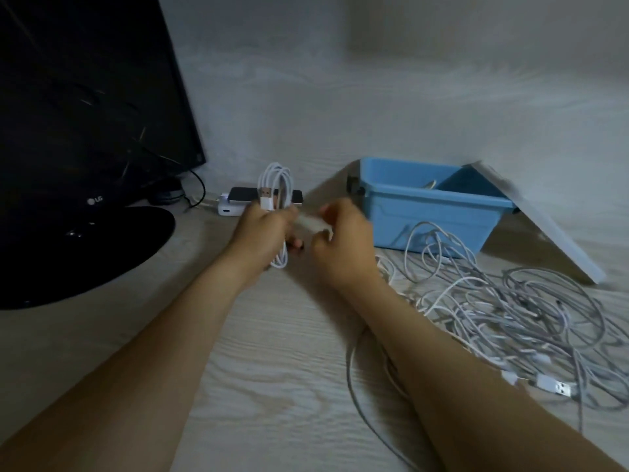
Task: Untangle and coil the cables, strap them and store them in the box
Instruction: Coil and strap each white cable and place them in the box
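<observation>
We are gripping the coiled cable (276,185) upright in our curled left hand (267,228), at nine o'clock from the blue box (425,207). This is keeping its loops together while our right hand (340,243) is pinching a blurred pale strap (309,221), seemingly for binding. The tangled cables (510,301) are lying at the box's five o'clock.

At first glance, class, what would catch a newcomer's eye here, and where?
Mid-frame, the left hand grips a coiled white cable, with the right hand close beside it. An open blue box stands behind on the right, and a tangle of pale cables sprawls on the table in front of it.
</observation>
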{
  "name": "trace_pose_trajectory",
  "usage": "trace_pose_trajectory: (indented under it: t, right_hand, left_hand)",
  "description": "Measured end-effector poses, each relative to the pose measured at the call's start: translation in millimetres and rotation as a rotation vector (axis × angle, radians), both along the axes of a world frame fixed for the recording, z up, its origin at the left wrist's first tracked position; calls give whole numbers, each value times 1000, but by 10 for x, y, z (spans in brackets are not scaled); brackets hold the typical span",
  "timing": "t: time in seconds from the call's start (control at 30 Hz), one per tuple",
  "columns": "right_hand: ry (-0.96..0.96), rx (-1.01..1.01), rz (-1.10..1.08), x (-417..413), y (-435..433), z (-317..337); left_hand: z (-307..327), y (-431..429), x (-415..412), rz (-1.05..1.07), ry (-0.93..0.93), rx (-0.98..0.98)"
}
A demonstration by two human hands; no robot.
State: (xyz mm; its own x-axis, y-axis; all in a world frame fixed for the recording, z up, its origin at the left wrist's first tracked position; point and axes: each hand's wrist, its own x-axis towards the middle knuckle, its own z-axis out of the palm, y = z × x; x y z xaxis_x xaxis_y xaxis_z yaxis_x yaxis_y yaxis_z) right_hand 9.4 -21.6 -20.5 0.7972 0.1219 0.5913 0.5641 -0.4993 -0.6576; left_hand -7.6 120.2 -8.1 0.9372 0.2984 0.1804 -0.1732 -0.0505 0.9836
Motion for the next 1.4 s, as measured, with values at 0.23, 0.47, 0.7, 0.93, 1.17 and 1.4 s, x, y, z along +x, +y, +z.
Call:
trace_pose_trajectory:
  t: [0.23,0.47,0.7,0.93,1.17,1.4]
  right_hand:
    - [115,-693,222,18,157,-185]
    - [66,-543,-21,146,72,-189]
    - [132,-206,-188,272,-50,-208]
    - [85,102,-70,233,-71,-147]
    - [199,244,150,122,-75,-138]
    - [181,231,63,110,-95,-150]
  left_hand:
    - [-115,114,95,171,-18,-32]
    - [-194,43,120,147,4,-52]
    - [-185,-10,89,141,-125,-77]
    - [-242,-64,129,47,-83,-70]
    - [-267,-69,114,-110,-42,12]
    - [-272,-68,89,-88,-70,4]
